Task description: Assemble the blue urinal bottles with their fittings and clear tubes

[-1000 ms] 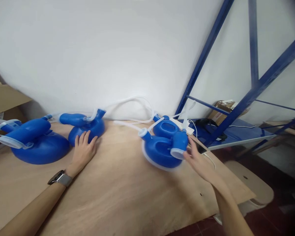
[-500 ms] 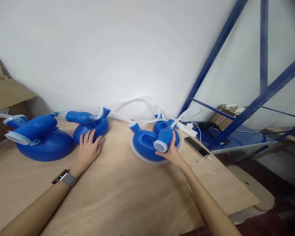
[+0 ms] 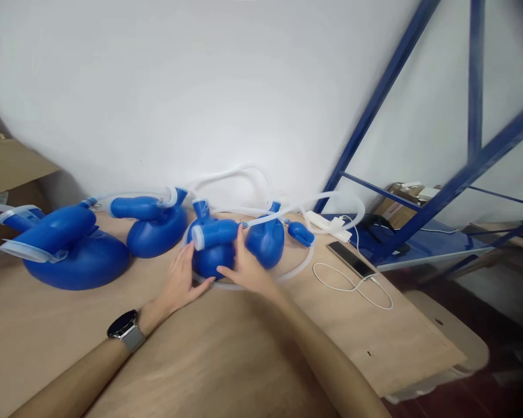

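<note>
Several blue plastic vessels with spouts and clear tubes stand along the wall on a plywood table [image 3: 226, 360]. My right hand [image 3: 244, 270] wraps round the middle blue vessel [image 3: 212, 244], thumb on its front, fingers up its right side. My left hand [image 3: 179, 283], a watch on its wrist, lies with fingers stretched against that vessel's left base. Close to its right stands another blue vessel [image 3: 265, 241]. To the left are a round blue vessel [image 3: 154, 229] and a large blue vessel [image 3: 70, 255].
White tubing [image 3: 244, 174] loops behind the vessels. A phone [image 3: 351, 259] with a white cable [image 3: 357, 287] and a white power strip [image 3: 326, 223] lie at the right. Blue shelf frame [image 3: 375, 98] stands right; a cardboard box [image 3: 9, 168] at far left. The table edge drops off at right.
My right hand has slid the middle vessel leftward, beside the round one. My left hand left the round vessel and came to the middle vessel's base.
</note>
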`<state>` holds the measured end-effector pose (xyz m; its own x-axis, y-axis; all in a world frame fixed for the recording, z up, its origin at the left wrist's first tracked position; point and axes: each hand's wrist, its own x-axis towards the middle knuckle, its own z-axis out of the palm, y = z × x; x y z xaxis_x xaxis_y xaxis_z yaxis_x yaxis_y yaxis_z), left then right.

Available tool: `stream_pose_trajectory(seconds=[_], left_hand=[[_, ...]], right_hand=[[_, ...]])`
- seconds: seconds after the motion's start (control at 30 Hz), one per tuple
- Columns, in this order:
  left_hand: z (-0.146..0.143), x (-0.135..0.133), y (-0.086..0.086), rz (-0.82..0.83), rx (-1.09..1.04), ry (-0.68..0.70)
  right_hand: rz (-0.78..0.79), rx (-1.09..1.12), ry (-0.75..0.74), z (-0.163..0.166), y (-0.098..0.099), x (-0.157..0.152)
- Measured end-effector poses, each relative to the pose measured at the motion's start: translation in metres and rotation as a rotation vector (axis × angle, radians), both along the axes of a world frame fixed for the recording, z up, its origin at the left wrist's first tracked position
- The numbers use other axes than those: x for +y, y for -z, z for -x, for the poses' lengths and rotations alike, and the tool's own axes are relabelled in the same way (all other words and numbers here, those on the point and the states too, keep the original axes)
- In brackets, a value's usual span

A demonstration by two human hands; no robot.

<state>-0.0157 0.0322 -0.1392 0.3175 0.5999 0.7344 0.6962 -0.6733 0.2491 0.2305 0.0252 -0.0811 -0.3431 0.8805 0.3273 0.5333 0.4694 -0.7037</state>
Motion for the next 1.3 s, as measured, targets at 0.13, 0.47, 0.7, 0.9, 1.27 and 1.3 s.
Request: stream_pose_trajectory(seconds=[0.13,0.47,0.7,0.9,1.27,1.3], left_hand=[[-0.012,0.002,-0.001,0.119,-0.106,-0.061],[-0.045,0.008,0.018,0.022,-0.078,-0.064],[-0.063,0.015,0.003,0.137,-0.045,-0.123],[-0.069,0.034,-0.005,0.185,-0.141,-0.186],[-0.055,0.043,-0.008,0.044,-0.337,-0.184],[-0.054,0.042,-0.008,0.035,-0.347,-0.187]], right_hand=[[-0.185,-0.125,0.179,-0.015,-0.01,0.01],[-0.324,-0.312,0.454,-0.102,0.015,0.056],[-0.32,-0.355,0.263,-0.11,0.021,0.063],[-0.267,-0.376,0.428,-0.141,0.005,0.066],[-0.027,-0.4,0.642,-0.144,-0.024,0.061],[-0.017,-0.384,0.602,-0.141,-0.028,0.061]])
